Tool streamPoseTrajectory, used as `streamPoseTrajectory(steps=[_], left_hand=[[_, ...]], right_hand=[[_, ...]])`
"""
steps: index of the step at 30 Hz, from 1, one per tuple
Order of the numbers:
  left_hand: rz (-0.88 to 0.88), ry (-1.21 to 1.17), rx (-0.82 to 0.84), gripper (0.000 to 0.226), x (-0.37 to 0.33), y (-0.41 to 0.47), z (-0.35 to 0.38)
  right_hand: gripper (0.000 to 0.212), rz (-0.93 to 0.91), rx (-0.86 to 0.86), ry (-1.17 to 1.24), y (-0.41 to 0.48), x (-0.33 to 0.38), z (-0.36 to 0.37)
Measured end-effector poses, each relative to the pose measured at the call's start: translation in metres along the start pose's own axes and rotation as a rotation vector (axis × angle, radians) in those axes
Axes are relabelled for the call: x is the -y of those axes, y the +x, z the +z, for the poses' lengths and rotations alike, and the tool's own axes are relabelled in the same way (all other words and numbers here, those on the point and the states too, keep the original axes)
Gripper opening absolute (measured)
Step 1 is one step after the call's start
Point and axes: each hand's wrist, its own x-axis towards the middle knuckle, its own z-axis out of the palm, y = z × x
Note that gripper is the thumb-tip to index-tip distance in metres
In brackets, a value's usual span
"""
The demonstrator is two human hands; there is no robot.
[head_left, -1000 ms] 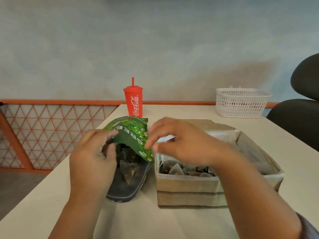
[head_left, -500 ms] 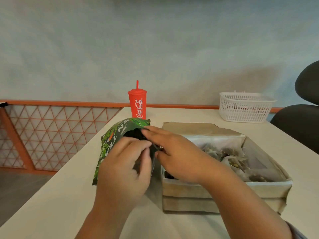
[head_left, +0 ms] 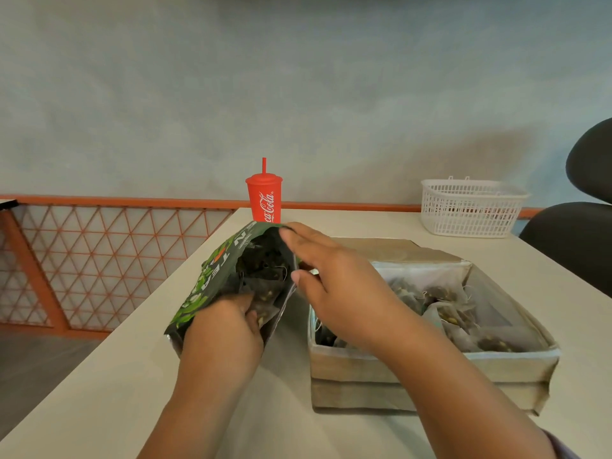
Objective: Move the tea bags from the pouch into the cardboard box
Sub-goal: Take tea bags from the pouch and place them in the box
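A green printed pouch [head_left: 205,283] stands tilted on the table, its mouth open toward me, with dark tea bags [head_left: 265,270] showing inside. My left hand [head_left: 222,332] reaches into the near side of the mouth, its fingers curled round a tea bag there. My right hand [head_left: 337,286] pinches the pouch's right rim between thumb and fingers and holds it open. Right of the pouch sits the open cardboard box [head_left: 414,372], with several tea bags [head_left: 440,303] lying in it. My right forearm crosses over the box's near left corner.
A red cup with a straw [head_left: 264,200] stands just behind the pouch. A white plastic basket [head_left: 470,210] sits at the table's far right, and a black chair [head_left: 573,240] beside it. The table's left edge [head_left: 116,326] drops off next to an orange lattice railing [head_left: 99,253].
My right hand came off the box to the pouch's rim and pulled the mouth wide open. My left hand slid down and into the pouch. The view tilted slightly.
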Motion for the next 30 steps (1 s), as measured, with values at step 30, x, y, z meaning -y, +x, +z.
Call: streamPoseTrajectory(steps=[30], left_hand=[[0.071,-0.915,-0.213,0.027,-0.002,-0.003,-0.012]], right_hand=[[0.022,0.130,-0.188,0.364,-0.002,-0.001,-0.013]])
